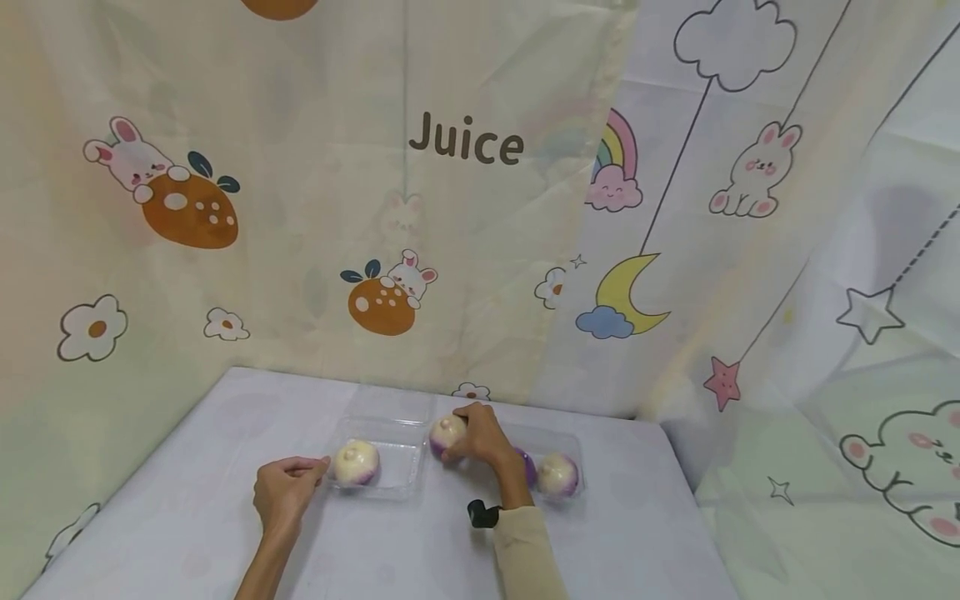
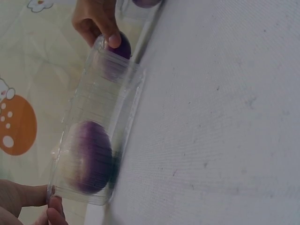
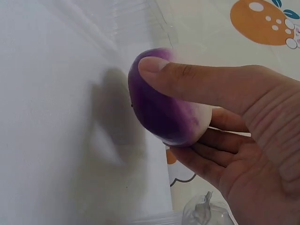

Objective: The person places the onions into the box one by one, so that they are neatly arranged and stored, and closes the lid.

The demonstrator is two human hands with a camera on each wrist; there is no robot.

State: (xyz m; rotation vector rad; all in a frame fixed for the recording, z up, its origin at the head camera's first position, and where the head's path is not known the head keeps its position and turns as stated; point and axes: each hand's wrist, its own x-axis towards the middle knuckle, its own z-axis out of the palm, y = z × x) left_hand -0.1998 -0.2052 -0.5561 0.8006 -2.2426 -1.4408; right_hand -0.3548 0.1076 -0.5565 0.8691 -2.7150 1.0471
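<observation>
My right hand grips a purple-and-cream onion, thumb on its purple side and fingers under its pale side. In the head view this onion is at the right edge of the left clear plastic container, over the gap between two such containers. At that container's left side, my left hand pinches its rim between thumb and finger, as the left wrist view also shows. Another onion sits inside this container, at its left end.
A second clear container stands to the right, holding a cream-topped onion and a purple onion partly hidden by my right forearm. Both containers stand on a white table. A printed curtain hangs behind its far edge.
</observation>
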